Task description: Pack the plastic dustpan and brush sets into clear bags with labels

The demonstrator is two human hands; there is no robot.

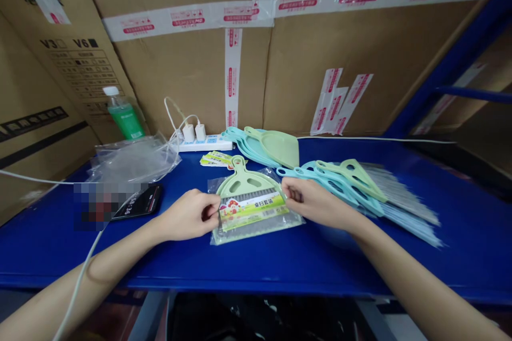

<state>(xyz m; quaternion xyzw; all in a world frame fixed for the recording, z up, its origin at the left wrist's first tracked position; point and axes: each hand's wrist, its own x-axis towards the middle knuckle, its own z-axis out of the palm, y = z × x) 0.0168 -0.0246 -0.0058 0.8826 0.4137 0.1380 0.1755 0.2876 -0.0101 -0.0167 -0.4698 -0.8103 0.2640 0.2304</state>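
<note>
A green dustpan and brush set lies in a clear plastic bag on the blue table, its handle end pointing away from me. Across the front of the set sits a printed label card with mushrooms on it. My left hand pinches the bag at its left edge, fingers curled. At the right edge my right hand is closed on the bag too, by the upper corner. The fingertips of both hands are partly hidden.
Behind are stacked dustpans and loose label cards. Hand brushes lie right. Clear bags, a phone, a green bottle and a power strip stand left. A white cable crosses my left forearm. Cardboard boxes wall the back.
</note>
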